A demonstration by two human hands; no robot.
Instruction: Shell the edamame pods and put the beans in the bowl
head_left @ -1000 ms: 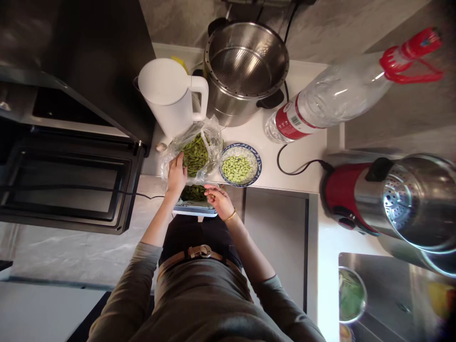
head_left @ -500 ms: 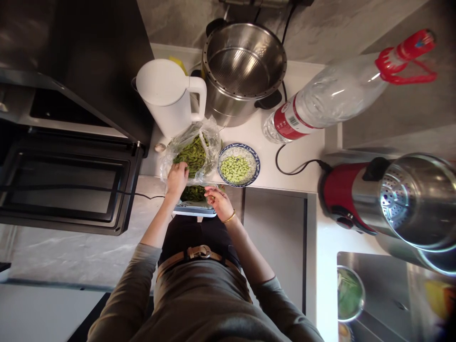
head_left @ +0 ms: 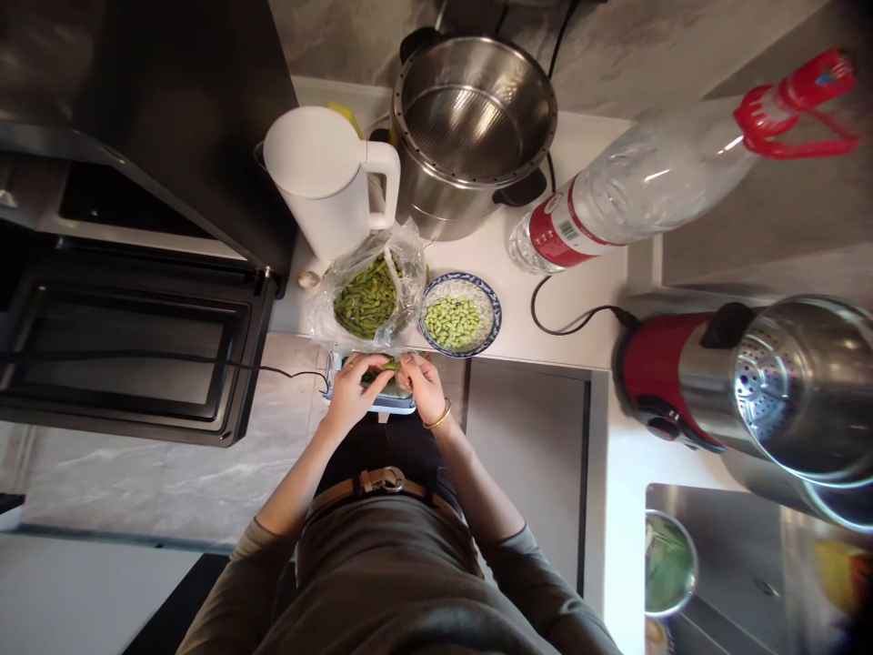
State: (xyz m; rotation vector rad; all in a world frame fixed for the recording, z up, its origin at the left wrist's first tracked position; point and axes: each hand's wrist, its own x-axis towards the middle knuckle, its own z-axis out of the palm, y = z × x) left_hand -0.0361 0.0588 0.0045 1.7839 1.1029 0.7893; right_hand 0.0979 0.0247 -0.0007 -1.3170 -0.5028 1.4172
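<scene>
Between my two hands is a green edamame pod [head_left: 391, 366], pinched at both ends. My left hand [head_left: 355, 387] grips its left part, and the fingers of my right hand [head_left: 421, 384] close on its right end. Both hands are above a shallow container [head_left: 397, 401] below the counter edge, with its contents mostly hidden by my hands. Just beyond them, a clear plastic bag [head_left: 409, 250] lies open with many green pods [head_left: 366, 296] inside. To its right, a blue-rimmed plate [head_left: 496, 314] holds shelled pale green beans [head_left: 454, 321].
Behind the bag stand a white pitcher [head_left: 320, 182] and a steel pot [head_left: 436, 209]. A large water bottle [head_left: 634, 200] and a red-and-steel appliance [head_left: 668, 364] are at the right, near the sink [head_left: 737, 537]. An open oven door [head_left: 129, 355] juts out at left.
My left hand has come back from the bag to the container with a pod. My right hand has closed on the pod's other end.
</scene>
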